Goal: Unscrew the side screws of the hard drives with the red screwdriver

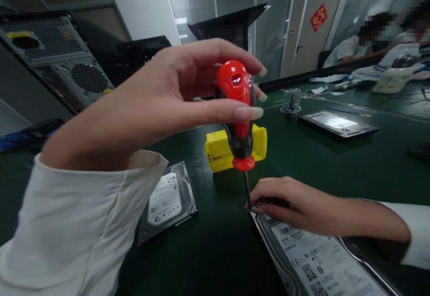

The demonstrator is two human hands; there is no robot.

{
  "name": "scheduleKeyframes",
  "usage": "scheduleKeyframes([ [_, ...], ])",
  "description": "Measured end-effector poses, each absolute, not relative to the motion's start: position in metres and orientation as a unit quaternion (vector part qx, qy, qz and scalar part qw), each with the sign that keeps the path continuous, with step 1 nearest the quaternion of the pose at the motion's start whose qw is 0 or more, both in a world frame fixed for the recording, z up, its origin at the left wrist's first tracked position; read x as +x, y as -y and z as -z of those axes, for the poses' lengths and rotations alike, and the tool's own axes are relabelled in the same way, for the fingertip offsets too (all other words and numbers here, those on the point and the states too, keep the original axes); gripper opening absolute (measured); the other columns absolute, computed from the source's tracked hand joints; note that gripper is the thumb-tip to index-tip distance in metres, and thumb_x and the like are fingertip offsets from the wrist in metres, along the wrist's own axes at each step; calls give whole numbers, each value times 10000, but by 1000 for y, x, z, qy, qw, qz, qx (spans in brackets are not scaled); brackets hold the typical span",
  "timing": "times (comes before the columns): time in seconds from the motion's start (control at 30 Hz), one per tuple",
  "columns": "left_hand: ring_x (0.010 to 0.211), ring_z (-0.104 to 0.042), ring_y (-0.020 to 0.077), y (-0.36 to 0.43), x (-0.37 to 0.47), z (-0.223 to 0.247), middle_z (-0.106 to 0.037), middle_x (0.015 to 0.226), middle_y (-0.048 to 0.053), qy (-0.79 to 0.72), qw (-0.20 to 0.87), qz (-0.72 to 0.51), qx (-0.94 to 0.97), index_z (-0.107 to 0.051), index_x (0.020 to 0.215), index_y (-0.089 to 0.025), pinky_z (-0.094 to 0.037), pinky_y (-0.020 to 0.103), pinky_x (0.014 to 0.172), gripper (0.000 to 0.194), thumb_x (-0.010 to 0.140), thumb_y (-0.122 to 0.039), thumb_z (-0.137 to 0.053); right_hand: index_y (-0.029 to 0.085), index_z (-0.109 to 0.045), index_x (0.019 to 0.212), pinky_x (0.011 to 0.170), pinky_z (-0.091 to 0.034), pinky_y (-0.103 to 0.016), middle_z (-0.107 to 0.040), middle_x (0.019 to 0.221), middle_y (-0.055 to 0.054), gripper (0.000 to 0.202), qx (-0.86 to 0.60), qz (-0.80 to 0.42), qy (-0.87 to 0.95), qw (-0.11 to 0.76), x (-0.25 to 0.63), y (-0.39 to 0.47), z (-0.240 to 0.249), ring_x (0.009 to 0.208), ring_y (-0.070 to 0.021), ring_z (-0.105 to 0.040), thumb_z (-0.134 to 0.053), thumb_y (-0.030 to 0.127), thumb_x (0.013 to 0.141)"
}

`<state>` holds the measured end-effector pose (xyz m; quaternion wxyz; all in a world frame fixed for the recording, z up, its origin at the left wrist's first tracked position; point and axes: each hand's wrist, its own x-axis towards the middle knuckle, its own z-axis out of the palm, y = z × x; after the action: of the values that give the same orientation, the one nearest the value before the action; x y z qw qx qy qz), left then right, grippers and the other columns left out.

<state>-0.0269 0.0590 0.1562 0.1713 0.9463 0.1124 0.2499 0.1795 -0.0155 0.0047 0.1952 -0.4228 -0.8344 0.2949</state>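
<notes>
From where I stand, the left hand (178, 103) holds the screwdriver (240, 130) by its handle, nearly upright, its tip at the far corner of the near drive (322, 260) on the bench (218, 224). The right hand (290, 199) has its fingertips bunched at that tip; whether they pinch the shaft I cannot tell. If the handle leans, the tip could slip and jab them; a sideways push might skid the drive

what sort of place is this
Probably a computer repair workshop or classroom: hard drives lie on a green table, an opened computer case stands at the left, and other people sit further back at the right.
</notes>
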Motion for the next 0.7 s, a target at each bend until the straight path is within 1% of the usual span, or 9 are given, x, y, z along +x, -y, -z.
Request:
scheduleKeyframes([
  [0.07,1021,-636,233,-61,-29,-158,-608,1098,-31,-89,159,-236,955,-530,1160,-176,-589,354,722,367,796,-205,-562,214,-593,1029,771,-443,-216,-619,975,10,218,-425,-294,834,192,180,15,-6,876,-91,-578,-461,346,915],
  [0.17,1011,-638,241,-63,-30,-160,-611,1100,-40,-83,147,-221,961,-543,1147,-172,-566,379,783,375,785,-265,-580,208,-600,1043,779,-447,-218,-619,987,3,230,-429,-299,831,190,180,14,-8,885,-95,-582,-470,344,910],
  [0.27,1095,-578,280,-65,-30,-159,-590,1106,-68,-97,134,-206,964,-527,1137,-165,-485,467,863,352,838,-333,-444,192,-613,1036,785,-452,-227,-625,990,-9,238,-434,-300,829,186,179,14,-11,889,-105,-587,-475,336,908],
  [0.33,1148,-525,306,-65,-30,-158,-585,1103,-77,-108,130,-205,964,-523,1125,-170,-452,496,884,355,844,-354,-410,180,-618,1030,782,-454,-229,-632,981,-15,240,-432,-299,830,188,179,14,-12,883,-108,-591,-478,330,906],
  [0.4,1163,-511,320,-65,-31,-157,-594,1093,-70,-121,137,-212,960,-528,1117,-169,-451,506,903,340,835,-344,-452,174,-621,1028,779,-455,-229,-636,972,-19,241,-429,-296,832,190,178,13,-13,877,-109,-593,-478,326,907],
  [0.47,1156,-522,331,-65,-31,-157,-607,1080,-51,-127,153,-216,956,-536,1112,-156,-459,518,921,318,829,-296,-499,172,-624,1028,776,-456,-228,-638,968,-24,243,-426,-295,834,192,178,13,-12,872,-110,-594,-476,323,908],
  [0.57,1152,-532,337,-64,-30,-157,-611,1080,-35,-108,169,-223,954,-541,1121,-161,-473,536,924,292,835,-215,-509,163,-628,1016,770,-459,-230,-640,963,-33,238,-426,-293,834,193,178,13,-12,868,-116,-595,-479,311,906],
  [0.7,1162,-526,334,-62,-26,-157,-581,1108,-46,-94,150,-231,957,-522,1150,-195,-496,517,901,317,834,-223,-510,159,-630,1003,765,-460,-228,-642,954,-34,234,-431,-294,831,193,177,14,-15,863,-117,-597,-477,308,907],
])
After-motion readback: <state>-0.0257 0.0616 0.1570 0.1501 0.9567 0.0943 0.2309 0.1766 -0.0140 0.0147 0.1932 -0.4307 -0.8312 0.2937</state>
